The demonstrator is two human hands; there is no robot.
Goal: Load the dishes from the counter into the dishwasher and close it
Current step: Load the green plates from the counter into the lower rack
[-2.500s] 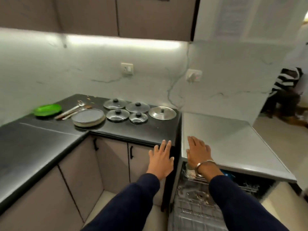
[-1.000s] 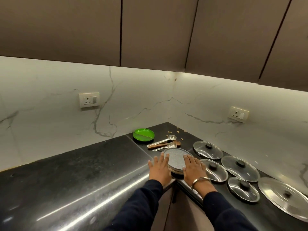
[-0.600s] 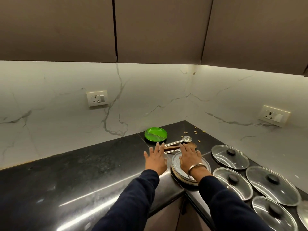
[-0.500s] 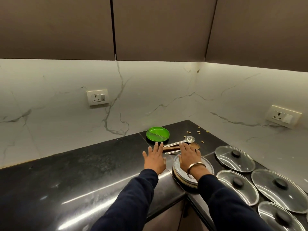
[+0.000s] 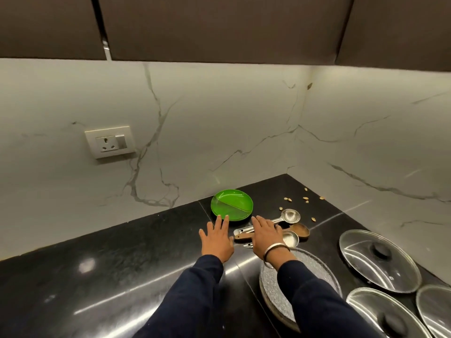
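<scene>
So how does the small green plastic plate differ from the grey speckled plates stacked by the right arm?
The small green plastic plate is bright, glossy and single; the grey speckled plates are dull, textured and stacked. The green plate looks smaller and lies near the wall, uncovered, with the left hand reaching its near rim; the grey plates lie nearer the counter edge, partly hidden by the right arm. Both are round and lie flat on the black counter.

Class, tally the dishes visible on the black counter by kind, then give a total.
Green plate: 1
Grey plate stack: 1
Glass lids: 3
Metal spoons: 2
Wooden spoon: 1
Total: 8
</scene>
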